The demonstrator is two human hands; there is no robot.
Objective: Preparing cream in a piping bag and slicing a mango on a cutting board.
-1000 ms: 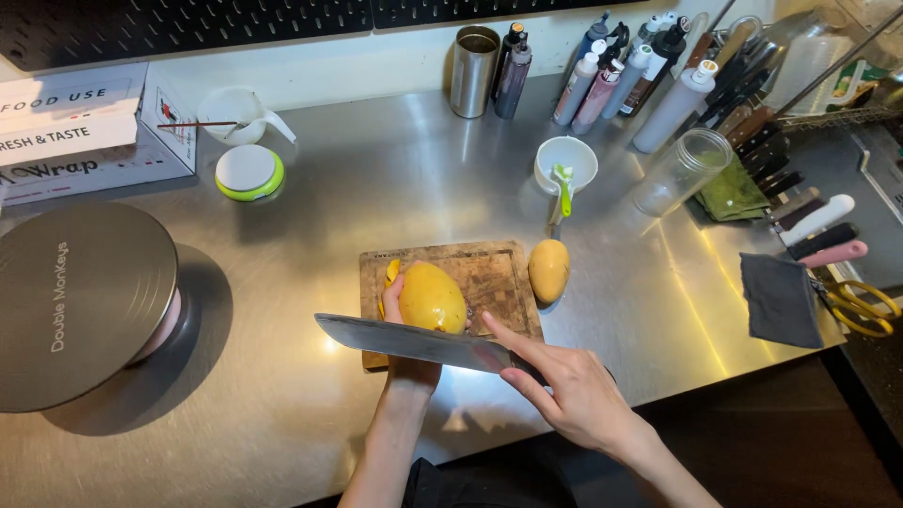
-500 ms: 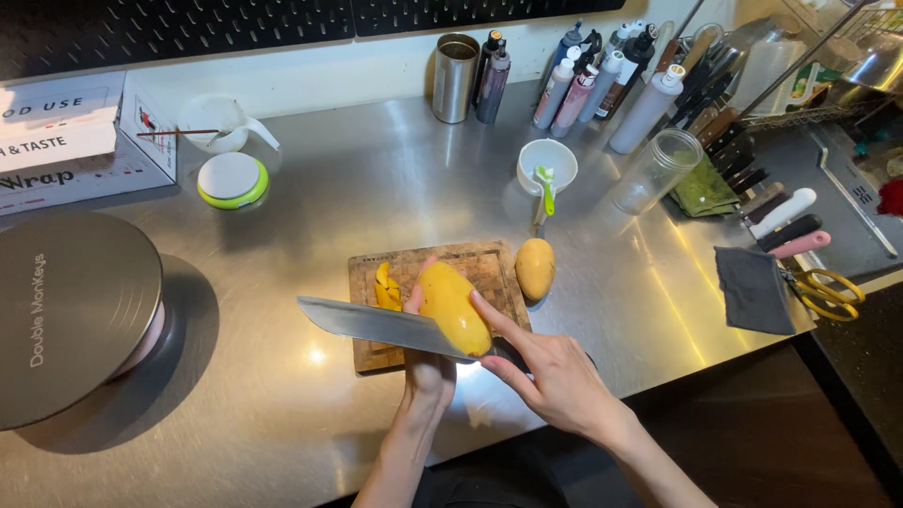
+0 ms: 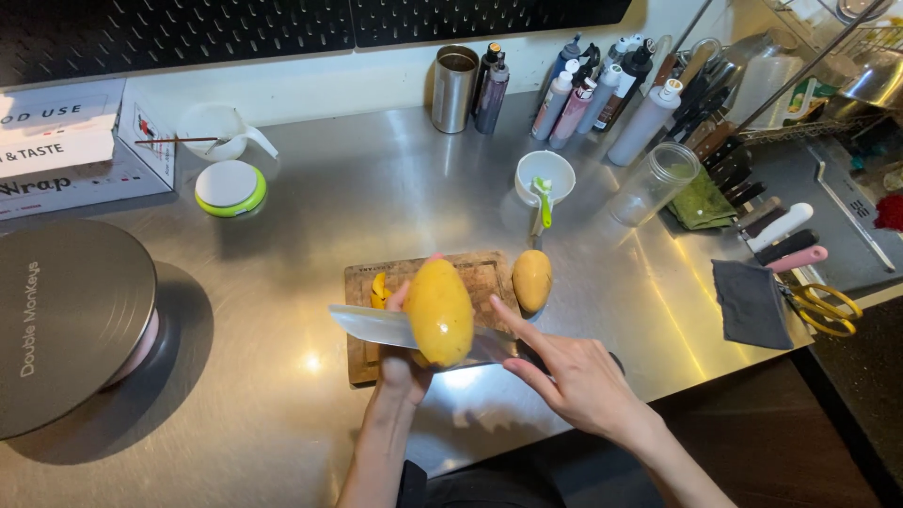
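You held a mango [image 3: 438, 310] over the wooden cutting board [image 3: 489, 275].
Your left hand [image 3: 400, 362] gripped it closed; your right hand [image 3: 574, 376] clasped a knife [image 3: 376, 326] against it.

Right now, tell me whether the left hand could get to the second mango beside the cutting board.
Probably not without letting go: the left hand holds a mango upright on the board, and the second mango lies beyond it and the knife.

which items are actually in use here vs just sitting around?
In use: mango in left hand; knife in right hand; cutting board; second mango beside it.

Lying about: scissors, dark cloth, squeeze bottles, glass jar, steel cup.
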